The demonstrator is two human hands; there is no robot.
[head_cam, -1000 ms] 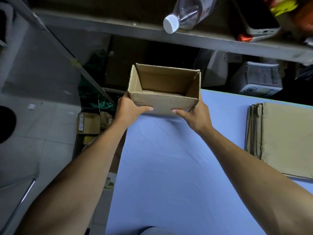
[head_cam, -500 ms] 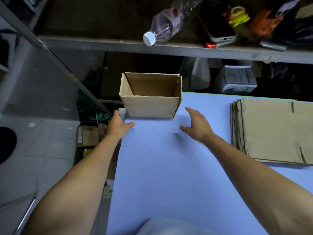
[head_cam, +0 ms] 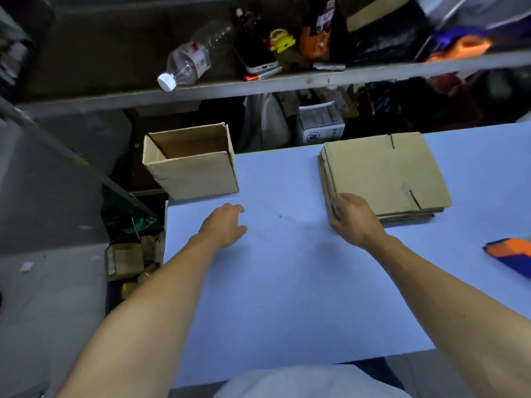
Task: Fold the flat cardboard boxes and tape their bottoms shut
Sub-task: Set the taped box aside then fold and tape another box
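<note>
Cardboard flats [head_cam: 385,173] lie stacked right of centre, long axis running left-right; the right hand [head_cam: 355,219] pinches their near-left corner. Loosely released, the left hand [head_cam: 225,225] rests on the table [head_cam: 287,297], farther off.

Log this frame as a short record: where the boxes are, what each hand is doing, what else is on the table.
folded box: open-topped box upright at the table's far left corner
flat stack: stack of flat boxes lying on the table's far right side
left hand: left hand over the bare table, fingers loosely curled, holding nothing
right hand: right hand at the stack's near left corner, fingers on its edge
other: orange and blue object at the right edge
</note>
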